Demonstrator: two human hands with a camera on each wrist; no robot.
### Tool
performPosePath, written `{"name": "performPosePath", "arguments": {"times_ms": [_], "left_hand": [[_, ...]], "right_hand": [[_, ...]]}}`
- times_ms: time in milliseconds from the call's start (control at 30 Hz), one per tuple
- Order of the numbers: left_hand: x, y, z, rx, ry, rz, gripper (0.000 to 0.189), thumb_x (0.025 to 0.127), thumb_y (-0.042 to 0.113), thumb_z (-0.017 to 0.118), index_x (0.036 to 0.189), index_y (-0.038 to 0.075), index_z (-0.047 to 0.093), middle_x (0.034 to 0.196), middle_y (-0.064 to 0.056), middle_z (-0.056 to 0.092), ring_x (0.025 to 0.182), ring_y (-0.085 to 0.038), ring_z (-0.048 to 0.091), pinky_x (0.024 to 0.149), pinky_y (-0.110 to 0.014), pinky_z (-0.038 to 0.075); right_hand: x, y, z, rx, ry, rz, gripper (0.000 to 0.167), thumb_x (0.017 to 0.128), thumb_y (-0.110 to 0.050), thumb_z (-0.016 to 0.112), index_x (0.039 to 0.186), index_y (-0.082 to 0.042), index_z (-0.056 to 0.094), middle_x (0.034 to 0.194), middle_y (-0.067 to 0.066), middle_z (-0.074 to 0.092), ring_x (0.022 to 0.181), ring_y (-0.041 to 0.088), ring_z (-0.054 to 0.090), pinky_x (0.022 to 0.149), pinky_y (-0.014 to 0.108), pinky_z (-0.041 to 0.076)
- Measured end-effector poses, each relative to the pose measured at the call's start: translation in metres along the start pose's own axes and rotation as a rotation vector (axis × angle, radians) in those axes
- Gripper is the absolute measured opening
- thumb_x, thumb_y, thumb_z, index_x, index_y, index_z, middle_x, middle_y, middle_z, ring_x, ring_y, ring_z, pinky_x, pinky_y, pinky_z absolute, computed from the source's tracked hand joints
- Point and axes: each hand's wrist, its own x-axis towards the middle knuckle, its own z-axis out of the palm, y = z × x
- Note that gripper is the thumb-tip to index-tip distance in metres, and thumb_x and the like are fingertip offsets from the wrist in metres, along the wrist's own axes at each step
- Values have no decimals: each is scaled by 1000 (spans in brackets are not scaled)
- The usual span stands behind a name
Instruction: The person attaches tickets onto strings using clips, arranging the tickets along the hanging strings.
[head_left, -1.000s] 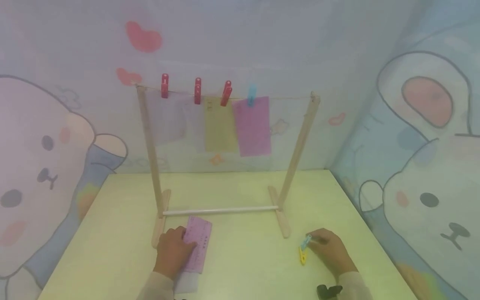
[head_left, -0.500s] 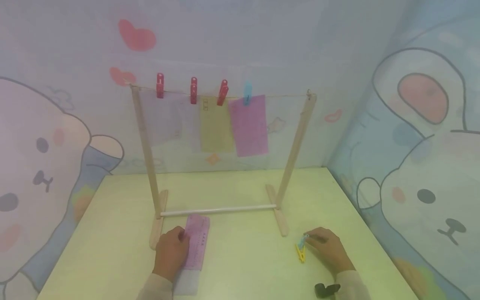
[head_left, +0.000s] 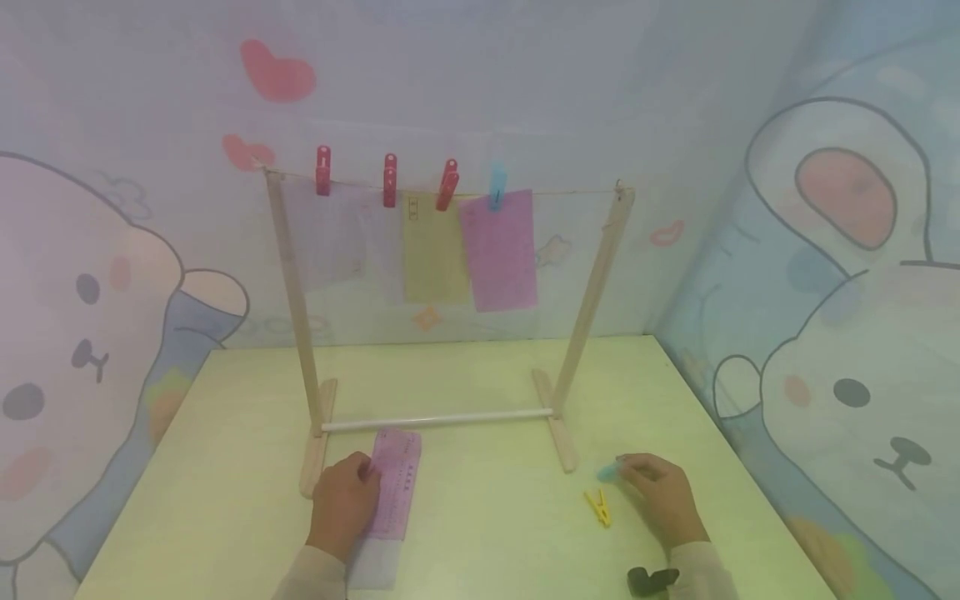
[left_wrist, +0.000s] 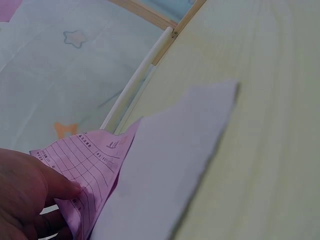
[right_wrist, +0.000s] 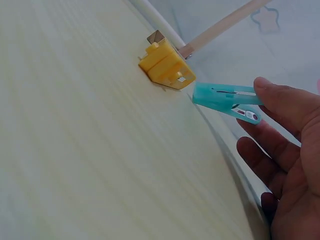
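My left hand (head_left: 343,506) pinches a pink printed slip (head_left: 397,483) by its left edge, with the thumb on top in the left wrist view. A white sheet (left_wrist: 170,155) lies on the table beside and partly beneath that slip. At the right, my right hand (head_left: 663,492) holds a light-blue clothespin (right_wrist: 225,99) by its handle ends, between thumb and fingers. Its closed tip points left, just above the table. A yellow clothespin (head_left: 599,507) lies on the table close by, apart from the blue one.
A wooden rack (head_left: 294,292) with a string stands at the back. Red clothespins (head_left: 390,181) and a blue one (head_left: 497,187) clip the string. A yellow sheet (head_left: 435,250) and a pink sheet (head_left: 501,258) hang there. A black object (head_left: 652,581) is by my right wrist.
The blue clothespin has come away from the yellow one, and its tip now points left. The yellow clothespin has shifted slightly left. My left hand keeps its hold on the pink slip.
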Motion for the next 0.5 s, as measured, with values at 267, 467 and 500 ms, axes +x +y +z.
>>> {"name": "performPosePath", "arguments": {"times_ms": [267,467,500], "left_hand": [[0,0,-1,-40,46,17,21,99,15,66,113,0,70,113,-24,73,100,-41,71,89,-58,55],[0,-2,0,-85,18,-17,24,103,17,61,119,0,68,117,-22,72,101,-36,71,91,-57,54],[0,-2,0,-88,12,-24,26,104,17,60,121,-1,67,116,-22,72,100,-35,70,91,-56,54]], "right_hand": [[3,-1,-3,-51,-35,76,57,91,-57,73,132,-18,66,130,4,71,129,32,59,113,59,38],[3,1,-7,-114,-71,100,50,92,-53,74,130,-22,70,132,3,70,133,33,57,114,58,39],[4,3,-6,-121,-75,105,50,91,-54,74,131,-24,70,133,2,70,133,32,57,114,58,39]]}}
